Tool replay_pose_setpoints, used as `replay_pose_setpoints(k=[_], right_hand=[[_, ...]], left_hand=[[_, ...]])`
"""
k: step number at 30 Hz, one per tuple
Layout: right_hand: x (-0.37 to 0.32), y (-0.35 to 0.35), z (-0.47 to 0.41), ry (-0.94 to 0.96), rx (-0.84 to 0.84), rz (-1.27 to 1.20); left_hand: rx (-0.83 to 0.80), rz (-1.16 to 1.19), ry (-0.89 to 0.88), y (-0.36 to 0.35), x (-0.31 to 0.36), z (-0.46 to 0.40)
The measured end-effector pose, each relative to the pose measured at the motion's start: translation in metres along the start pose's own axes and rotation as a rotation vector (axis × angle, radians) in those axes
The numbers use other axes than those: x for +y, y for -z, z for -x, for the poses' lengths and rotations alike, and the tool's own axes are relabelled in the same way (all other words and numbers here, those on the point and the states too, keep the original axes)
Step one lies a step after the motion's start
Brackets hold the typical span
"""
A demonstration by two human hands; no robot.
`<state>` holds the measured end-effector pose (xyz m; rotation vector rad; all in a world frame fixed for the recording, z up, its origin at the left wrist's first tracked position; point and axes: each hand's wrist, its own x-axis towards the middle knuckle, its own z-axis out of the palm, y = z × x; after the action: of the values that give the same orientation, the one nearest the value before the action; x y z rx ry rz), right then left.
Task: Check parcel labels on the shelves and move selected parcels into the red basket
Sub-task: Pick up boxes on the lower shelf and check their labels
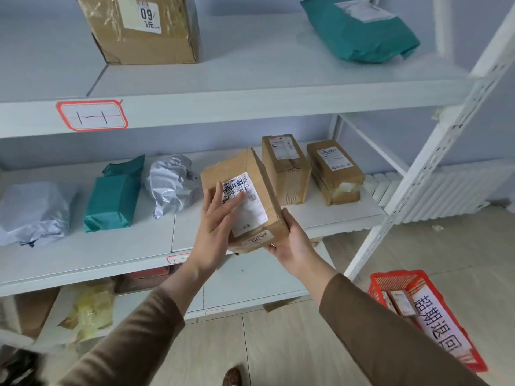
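A white metal shelf unit (278, 107) carries the parcels on three boards. On the top board stand a brown carton (156, 43) at the left and a teal mailer bag (362, 34) at the right, well apart. The middle board holds, from left to right, a grey plastic bag (33, 213), a teal wrapped parcel (114, 196), a crumpled grey bag (170, 185), then two brown boxes, an upright one (287, 174) and a flatter one (334, 171) just beside it. On the bottom board lie a yellowish bag (89, 310) and a cardboard box (30, 310) at the left edge. The tiled floor (278, 344) bears a red basket (395, 282) at the right, with small parcels (401, 302) inside it.
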<state>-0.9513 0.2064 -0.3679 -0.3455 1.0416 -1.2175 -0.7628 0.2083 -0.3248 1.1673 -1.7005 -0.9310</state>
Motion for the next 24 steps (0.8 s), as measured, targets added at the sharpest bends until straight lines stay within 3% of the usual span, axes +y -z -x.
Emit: replay_pose_setpoints(k=[4,8,13,17,24], right_hand=[[0.011,0.013,0.025,0.007,-0.029,-0.056],[0.011,0.012,0.036,0.032,-0.065,-0.064],[-0.001,0.006,0.040,0.051,-0.082,0.053],[-0.017,0.001,0.046,0.084,-0.118,0.121],[-0.028,-0.013,0.056,0.207,-0.141,0.267]], left_hand=[[0.116,0.279,0.042,-0.009,0.021,0.022],[0.111,0.736,0.298,-0.014,0.024,0.029],[-0.057,0.783,0.564,-0.003,0.021,0.032],[-0.105,1.010,0.798,0.013,0.016,0.026],[-0.242,1.159,0.900,0.015,0.000,0.021]])
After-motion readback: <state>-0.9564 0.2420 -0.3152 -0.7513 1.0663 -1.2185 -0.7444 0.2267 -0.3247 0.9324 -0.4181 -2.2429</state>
